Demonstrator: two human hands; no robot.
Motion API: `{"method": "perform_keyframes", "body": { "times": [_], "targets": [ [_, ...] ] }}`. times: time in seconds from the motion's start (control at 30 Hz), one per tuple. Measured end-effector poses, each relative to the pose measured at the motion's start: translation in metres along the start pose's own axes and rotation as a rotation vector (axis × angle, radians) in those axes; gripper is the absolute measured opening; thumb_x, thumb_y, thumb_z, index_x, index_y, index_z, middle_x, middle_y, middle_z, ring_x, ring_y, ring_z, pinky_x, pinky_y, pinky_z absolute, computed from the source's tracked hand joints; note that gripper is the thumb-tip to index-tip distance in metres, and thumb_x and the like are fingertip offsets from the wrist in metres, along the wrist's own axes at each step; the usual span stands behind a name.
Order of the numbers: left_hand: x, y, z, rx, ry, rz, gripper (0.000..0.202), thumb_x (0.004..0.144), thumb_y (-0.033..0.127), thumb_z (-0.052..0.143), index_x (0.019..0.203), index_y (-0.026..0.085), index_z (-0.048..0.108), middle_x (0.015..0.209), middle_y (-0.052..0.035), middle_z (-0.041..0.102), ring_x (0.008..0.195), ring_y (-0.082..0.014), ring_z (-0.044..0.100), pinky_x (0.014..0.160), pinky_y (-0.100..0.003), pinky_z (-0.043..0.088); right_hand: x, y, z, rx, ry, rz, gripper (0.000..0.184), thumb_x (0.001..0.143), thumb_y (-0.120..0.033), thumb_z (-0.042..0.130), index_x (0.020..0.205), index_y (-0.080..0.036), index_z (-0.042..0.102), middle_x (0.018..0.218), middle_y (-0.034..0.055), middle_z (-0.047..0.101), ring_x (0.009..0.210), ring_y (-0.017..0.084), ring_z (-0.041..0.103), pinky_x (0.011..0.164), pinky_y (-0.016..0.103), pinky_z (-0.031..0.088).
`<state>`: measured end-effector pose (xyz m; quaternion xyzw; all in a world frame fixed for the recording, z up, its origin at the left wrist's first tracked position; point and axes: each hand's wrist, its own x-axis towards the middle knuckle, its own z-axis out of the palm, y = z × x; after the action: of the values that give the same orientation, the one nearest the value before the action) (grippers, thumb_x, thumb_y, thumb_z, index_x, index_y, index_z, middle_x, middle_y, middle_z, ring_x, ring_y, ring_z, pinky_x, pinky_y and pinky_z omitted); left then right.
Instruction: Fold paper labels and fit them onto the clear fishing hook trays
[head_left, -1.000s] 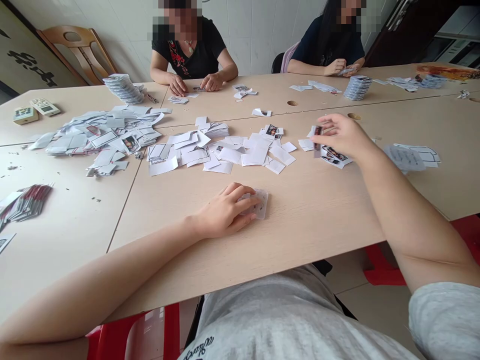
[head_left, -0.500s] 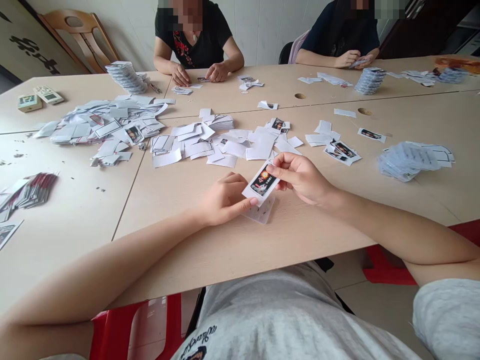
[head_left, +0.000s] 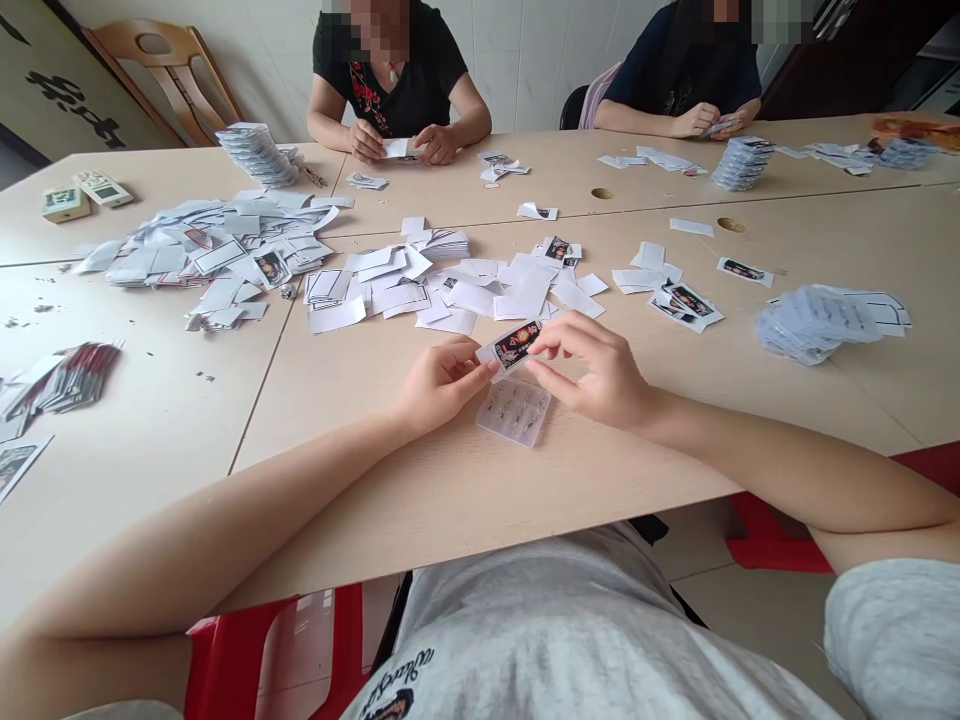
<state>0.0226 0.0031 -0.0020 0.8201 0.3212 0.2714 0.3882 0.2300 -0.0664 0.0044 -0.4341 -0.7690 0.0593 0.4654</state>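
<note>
Right over the pale wood-grain desk [head_left: 390, 500], both hands pinch a glossy printed card [head_left: 514, 345]: the left hand [head_left: 442, 385] closes thumb and fingers on one end, the right hand [head_left: 592, 370] curls in on the other, fingertips hiding its edges. Just nearer sits a clear plastic tray [head_left: 514, 412], its tiny bits [head_left: 514, 406] too small to make out, with white paper offcuts [head_left: 450, 295] scattered beyond.

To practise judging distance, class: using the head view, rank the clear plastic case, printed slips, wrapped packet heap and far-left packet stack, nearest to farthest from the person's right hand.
1. Clear plastic case: just below the right hand.
2. Printed slips: ahead, to the right.
3. Wrapped packet heap: farther right.
4. Far-left packet stack: across the table.
</note>
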Motion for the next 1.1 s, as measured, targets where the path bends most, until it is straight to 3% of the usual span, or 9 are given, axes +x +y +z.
{"method": "perform_keyframes", "body": {
  "times": [0.23, 0.33, 0.43, 0.67, 0.97, 1.1],
  "targets": [
    [-0.007, 0.004, 0.0, 0.098, -0.035, 0.343, 0.017, 0.088, 0.028, 0.054, 0.085, 0.014, 0.063, 0.094, -0.0091, 0.059, 0.085, -0.0163, 0.058, 0.077, -0.03, 0.047, -0.003, 0.003, 0.01, 0.156, -0.118, 0.092, 0.021, 0.078, -0.035, 0.069, 0.092, -0.022, 0.06, 0.101, 0.0069, 0.066, 0.095, 0.021, 0.062, 0.08, 0.037, 0.051],
    [-0.007, 0.004, 0.0, 0.108, -0.045, 0.47, 0.01, 0.087, 0.02, 0.054, 0.086, 0.014, 0.061, 0.1, -0.0113, 0.059, 0.091, -0.017, 0.06, 0.08, -0.03, 0.049, -0.004, 0.002, 0.01, 0.2, -0.132, 0.086, 0.018, 0.078, -0.034, 0.069, 0.09, -0.023, 0.059, 0.1, 0.0058, 0.067, 0.096, 0.021, 0.063, 0.088, 0.04, 0.05],
    [-0.008, 0.006, 0.0, 0.111, -0.054, 0.507, 0.01, 0.087, 0.02, 0.053, 0.092, 0.015, 0.061, 0.101, -0.0118, 0.059, 0.094, -0.0179, 0.06, 0.082, -0.032, 0.05, -0.003, 0.001, 0.008, 0.214, -0.138, 0.066, 0.01, 0.08, -0.029, 0.067, 0.086, -0.024, 0.06, 0.101, 0.0053, 0.067, 0.099, 0.021, 0.062, 0.091, 0.04, 0.049],
    [-0.009, 0.006, -0.002, 0.103, -0.058, 0.383, 0.019, 0.088, 0.027, 0.052, 0.079, 0.014, 0.062, 0.104, -0.0132, 0.061, 0.094, -0.0189, 0.061, 0.081, -0.031, 0.05, -0.002, 0.003, 0.006, 0.266, -0.12, 0.115, 0.006, 0.081, -0.02, 0.061, 0.077, -0.024, 0.058, 0.103, 0.0053, 0.066, 0.1, 0.02, 0.061, 0.091, 0.04, 0.048],
    [-0.005, 0.009, -0.005, -0.196, -0.115, 0.09, 0.03, 0.088, 0.038, 0.052, 0.1, 0.013, 0.065, 0.103, -0.011, 0.066, 0.092, -0.0215, 0.06, 0.079, -0.033, 0.047, -0.001, 0.008, 0.007, 0.534, -0.174, 0.312, 0.008, 0.083, -0.025, 0.06, 0.078, -0.022, 0.056, 0.104, 0.0049, 0.064, 0.104, 0.019, 0.059, 0.092, 0.037, 0.047],
    [-0.005, 0.009, -0.005, -0.351, -0.111, -0.001, 0.027, 0.086, 0.037, 0.055, 0.095, 0.014, 0.065, 0.098, -0.0075, 0.067, 0.09, -0.0204, 0.06, 0.079, -0.031, 0.047, -0.001, 0.01, 0.006, 0.585, -0.186, 0.38, 0.009, 0.083, -0.026, 0.061, 0.079, -0.021, 0.056, 0.103, 0.0042, 0.064, 0.098, 0.018, 0.059, 0.09, 0.035, 0.047]
  ]
}}
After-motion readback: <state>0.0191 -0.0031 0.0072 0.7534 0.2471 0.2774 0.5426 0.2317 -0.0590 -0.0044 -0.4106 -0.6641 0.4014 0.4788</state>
